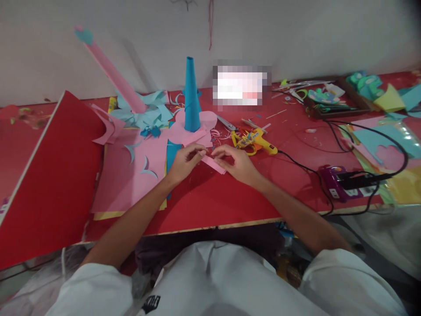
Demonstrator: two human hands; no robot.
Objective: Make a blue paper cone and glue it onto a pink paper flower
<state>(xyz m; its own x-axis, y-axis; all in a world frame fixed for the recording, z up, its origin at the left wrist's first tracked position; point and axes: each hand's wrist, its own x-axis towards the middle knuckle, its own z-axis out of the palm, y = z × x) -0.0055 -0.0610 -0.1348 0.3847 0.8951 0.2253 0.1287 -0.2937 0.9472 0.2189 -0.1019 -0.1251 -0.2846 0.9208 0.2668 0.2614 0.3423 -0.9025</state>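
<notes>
A narrow pink paper strip [215, 165] slants between my two hands, just above the red tabletop. My left hand [187, 161] pinches around its upper left end, thumb and forefinger together. From the other side, my right hand [236, 166] has its fingertips closed at the strip's upper edge, partly hiding it. Right behind them stands a blue paper cone [192, 101] on a pink petal-shaped paper base [208, 119]. A yellow glue gun [259, 139] lies on its side beyond my right hand, with scissors [226, 123] behind it.
Pink paper sheets [131, 184] with pale blue cut curves lie left. A pink paper tube [115, 74] leans on the wall amid blue scraps. At right are a dark tray [358, 103], a purple power box [338, 182] and black cables. A red board [59, 184] slants up at left.
</notes>
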